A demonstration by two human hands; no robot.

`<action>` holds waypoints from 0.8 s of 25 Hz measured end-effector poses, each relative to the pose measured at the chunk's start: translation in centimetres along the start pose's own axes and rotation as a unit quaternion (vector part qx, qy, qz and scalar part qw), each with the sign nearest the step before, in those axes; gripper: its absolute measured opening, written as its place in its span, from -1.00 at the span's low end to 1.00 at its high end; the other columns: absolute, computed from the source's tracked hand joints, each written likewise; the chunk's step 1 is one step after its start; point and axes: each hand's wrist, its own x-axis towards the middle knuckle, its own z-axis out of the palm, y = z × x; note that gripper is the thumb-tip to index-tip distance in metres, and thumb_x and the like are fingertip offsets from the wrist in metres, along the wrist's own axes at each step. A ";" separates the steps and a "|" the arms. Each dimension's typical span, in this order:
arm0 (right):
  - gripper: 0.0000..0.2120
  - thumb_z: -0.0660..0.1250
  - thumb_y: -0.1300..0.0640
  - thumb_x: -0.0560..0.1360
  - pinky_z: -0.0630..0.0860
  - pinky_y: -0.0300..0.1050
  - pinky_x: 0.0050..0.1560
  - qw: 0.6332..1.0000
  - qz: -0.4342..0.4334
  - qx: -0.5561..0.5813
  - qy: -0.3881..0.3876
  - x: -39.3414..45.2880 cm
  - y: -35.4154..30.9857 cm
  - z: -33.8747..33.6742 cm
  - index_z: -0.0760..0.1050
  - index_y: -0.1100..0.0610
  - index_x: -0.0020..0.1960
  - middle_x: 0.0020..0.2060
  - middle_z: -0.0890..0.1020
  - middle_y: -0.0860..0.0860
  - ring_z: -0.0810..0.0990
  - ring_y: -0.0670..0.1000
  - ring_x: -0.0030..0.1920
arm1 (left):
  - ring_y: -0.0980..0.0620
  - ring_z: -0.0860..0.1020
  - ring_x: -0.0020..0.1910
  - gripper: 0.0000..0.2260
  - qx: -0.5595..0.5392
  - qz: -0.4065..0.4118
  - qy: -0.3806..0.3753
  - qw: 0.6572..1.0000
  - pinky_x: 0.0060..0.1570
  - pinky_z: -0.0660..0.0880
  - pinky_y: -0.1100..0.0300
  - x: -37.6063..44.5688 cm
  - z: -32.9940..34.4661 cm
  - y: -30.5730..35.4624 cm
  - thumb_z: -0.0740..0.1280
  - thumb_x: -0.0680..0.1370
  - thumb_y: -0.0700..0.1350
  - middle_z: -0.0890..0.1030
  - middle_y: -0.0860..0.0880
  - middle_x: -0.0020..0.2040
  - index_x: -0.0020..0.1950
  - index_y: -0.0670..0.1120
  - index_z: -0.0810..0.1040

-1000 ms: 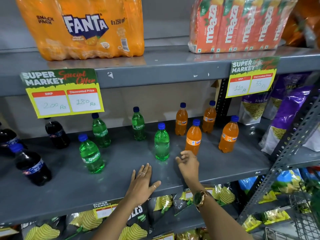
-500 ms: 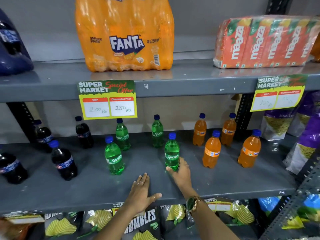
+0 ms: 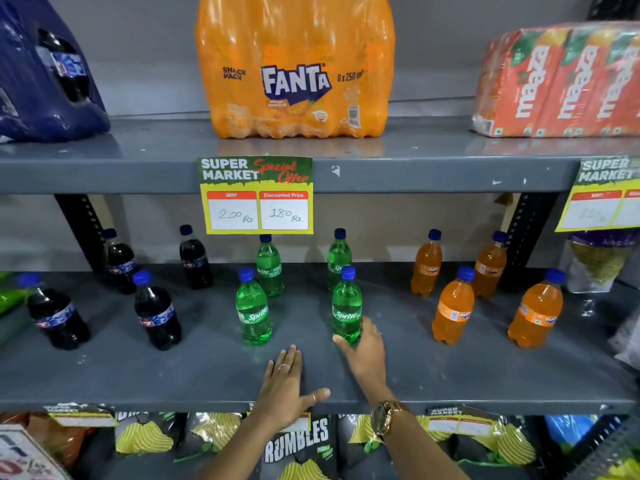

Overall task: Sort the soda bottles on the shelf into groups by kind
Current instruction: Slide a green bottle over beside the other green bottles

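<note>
Grey steel shelf [image 3: 450,375] carries all the small bottles, and the yellow price tag [image 3: 256,195] on the shelf edge above serves as the landmark. Below the tag and just to its right stands the front Sprite bottle [image 3: 346,308], upright; the right hand [image 3: 365,351] wraps its lower part, thumb at the base on the near side and fingers [image 3: 367,325] round the far right, so the hand is closed on it. A second front Sprite [image 3: 252,308] stands straight below the tag, apart from both hands. Two more Sprites stand behind, one [image 3: 269,266] directly under the tag's bottom edge and one [image 3: 338,256] just right of it, partly hidden by the held bottle. Left of the tag are four cola bottles [image 3: 157,311], spread loosely in two rows. Well right of the tag stand four Fanta bottles [image 3: 453,308], also in two rows. The left hand [image 3: 285,386] lies flat, palm down, fingers spread, on the shelf's front edge below the tag, holding nothing. Above the tag sits a Fanta pack [image 3: 294,67]
</note>
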 end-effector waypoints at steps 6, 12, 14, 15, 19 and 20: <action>-0.28 0.55 0.15 0.23 0.39 0.05 0.28 1.000 0.023 0.014 0.011 -0.3 -0.6 0.3 0.29 0.22 0.29 0.22 0.44 0.16 0.41 0.16 0.25 | -0.06 -0.17 0.53 -0.15 -0.038 0.009 0.005 0.999 0.48 -0.22 0.02 0.0 0.1 -0.5 0.19 0.49 0.29 -0.14 -0.13 0.56 0.51 -0.19 -0.12; -0.67 0.46 0.30 0.29 0.36 -0.19 -0.22 0.998 0.051 0.027 -0.017 -2.6 -1.4 1.3 0.35 -0.02 -0.32 -0.40 0.45 -0.04 0.50 0.07 -0.27 | 0.02 -0.06 0.54 -0.39 -0.103 0.018 0.064 0.992 0.49 -0.16 0.10 -1.4 -0.8 -5.1 0.18 0.59 0.08 0.00 -0.08 0.56 0.51 -0.16 0.02; -0.71 0.44 0.34 0.28 0.36 -0.31 -0.31 0.997 0.039 0.037 -0.049 -3.2 -2.2 2.5 0.40 0.01 -0.35 -0.48 0.44 -0.06 0.44 -0.02 -0.39 | 0.04 -0.02 0.53 -0.44 -0.085 0.020 0.076 0.993 0.49 -0.12 0.09 -2.3 -1.2 -7.1 0.15 0.61 0.07 0.05 -0.05 0.56 0.51 -0.13 0.06; -0.74 0.43 0.36 0.28 0.37 -0.37 -0.33 0.996 0.035 0.045 -0.063 -3.5 -2.7 3.2 0.44 0.05 -0.33 -0.49 0.44 -0.06 0.42 -0.05 -0.42 | 0.04 -0.01 0.53 -0.46 -0.070 0.018 0.088 0.993 0.50 -0.11 0.09 -2.7 -1.4 -8.1 0.13 0.61 0.08 0.07 -0.04 0.56 0.50 -0.12 0.08; -0.85 0.36 0.44 0.31 0.38 -0.32 -0.27 0.988 0.024 0.089 -0.124 -4.7 -4.8 6.7 0.57 0.25 -0.19 -0.44 0.48 0.05 0.41 -0.09 -0.41 | 0.02 0.02 0.53 -0.45 -0.010 -0.018 0.126 0.992 0.49 -0.06 0.09 -4.5 -2.6 -12.5 0.09 0.60 0.15 0.11 -0.03 0.55 0.51 -0.10 0.10; -0.84 0.35 0.45 0.32 0.40 -0.34 -0.28 0.986 0.023 0.095 -0.133 -5.0 -5.4 7.8 0.59 0.30 -0.14 -0.43 0.50 0.04 0.42 -0.16 -0.44 | 0.02 0.02 0.53 -0.43 0.006 -0.031 0.130 0.991 0.49 -0.05 0.08 -5.0 -3.1 -13.8 0.08 0.59 0.17 0.11 -0.03 0.55 0.51 -0.10 0.10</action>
